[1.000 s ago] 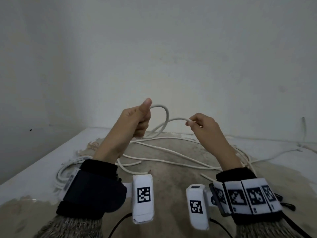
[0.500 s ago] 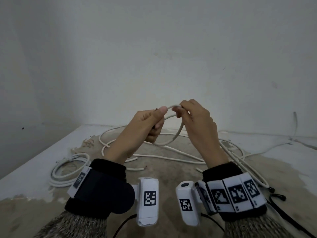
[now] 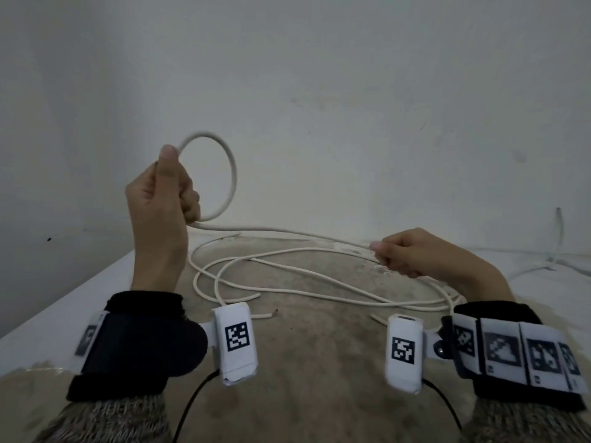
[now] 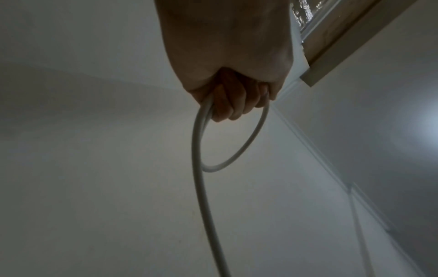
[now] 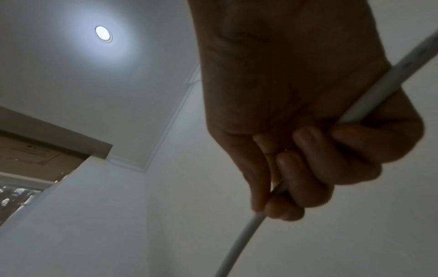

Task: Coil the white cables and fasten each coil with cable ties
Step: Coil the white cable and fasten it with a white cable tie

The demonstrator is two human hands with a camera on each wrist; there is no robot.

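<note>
White cable: one loop up high, rest lying on tabletop | left hand grips loop | right hand pinches cable further along | risk: loop may pop open if left hand loosens.

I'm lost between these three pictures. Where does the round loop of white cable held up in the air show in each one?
Head view: the round loop of white cable stands upper left, gripped by the raised left hand.
Left wrist view: the loop hangs at centre, below the curled fingers.
Right wrist view: not in it; only a straight run of cable passes through the right hand.
Shared landmark: the white cable itself.
</note>
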